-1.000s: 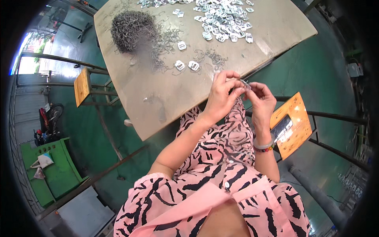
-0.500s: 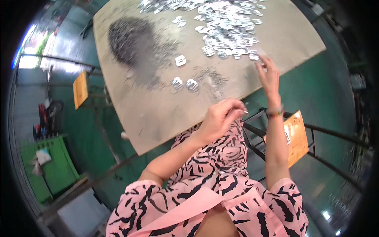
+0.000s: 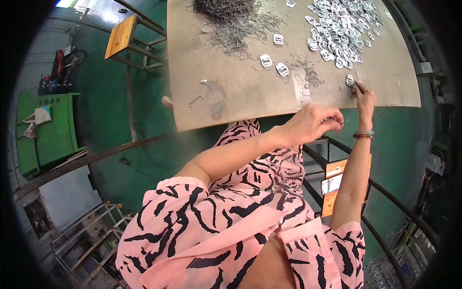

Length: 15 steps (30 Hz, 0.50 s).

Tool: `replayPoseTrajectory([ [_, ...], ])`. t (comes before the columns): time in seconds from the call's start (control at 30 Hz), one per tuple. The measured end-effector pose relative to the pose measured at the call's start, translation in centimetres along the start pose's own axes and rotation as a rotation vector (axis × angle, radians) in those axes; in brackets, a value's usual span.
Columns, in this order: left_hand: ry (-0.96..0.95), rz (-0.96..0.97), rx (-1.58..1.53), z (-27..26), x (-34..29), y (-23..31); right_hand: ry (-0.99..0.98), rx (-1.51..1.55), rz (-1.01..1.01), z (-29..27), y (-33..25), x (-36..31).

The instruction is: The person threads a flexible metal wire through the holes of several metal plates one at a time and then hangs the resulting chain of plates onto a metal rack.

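At the table's near right edge, the thumb and fingertips of my right hand [image 3: 365, 100] are closed on one silver slotted buckle [image 3: 350, 80]. The buckle sits a little apart from a spread pile of similar buckles [image 3: 339, 36]. My left hand [image 3: 315, 124] is held over my lap by the table edge, its fingers curled and thumb bent in. What those fingers hold, if anything, is hidden. Two single buckles, a left one [image 3: 265, 60] and a right one [image 3: 282, 70], lie in front of my left hand beside thin curved wire pieces [image 3: 310, 77].
A dark heap of wire pieces [image 3: 231, 14] covers the table's far left. The brown tabletop [image 3: 250, 94] ends just before my lap. Wooden stools stand left [image 3: 121, 36] and right [image 3: 329, 204] below the table. A green cabinet [image 3: 48, 130] is far left.
The view has shifted, so the table sits higher and farther right. My right hand's fingers have closed on the buckle, which is now farther from the pile. My left hand stays by the table edge.
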<state>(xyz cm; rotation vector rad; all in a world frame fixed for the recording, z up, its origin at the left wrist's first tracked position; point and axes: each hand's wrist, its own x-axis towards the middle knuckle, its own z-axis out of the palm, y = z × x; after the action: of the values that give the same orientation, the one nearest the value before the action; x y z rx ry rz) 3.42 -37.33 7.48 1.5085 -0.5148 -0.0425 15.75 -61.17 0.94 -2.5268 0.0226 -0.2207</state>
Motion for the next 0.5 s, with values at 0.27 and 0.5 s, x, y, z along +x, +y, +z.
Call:
replayPoseTrajectory([
  [0.27, 0.003, -0.047, 0.032, -0.2, -0.2, -0.3, -0.041, 0.806, 0.231, -3.9, -10.7, -10.1],
  [0.5, -0.017, 0.082, 0.210, 0.3, -0.3, 0.6, 0.192, 0.835, 0.205, -4.9, -13.3, -14.7],
])
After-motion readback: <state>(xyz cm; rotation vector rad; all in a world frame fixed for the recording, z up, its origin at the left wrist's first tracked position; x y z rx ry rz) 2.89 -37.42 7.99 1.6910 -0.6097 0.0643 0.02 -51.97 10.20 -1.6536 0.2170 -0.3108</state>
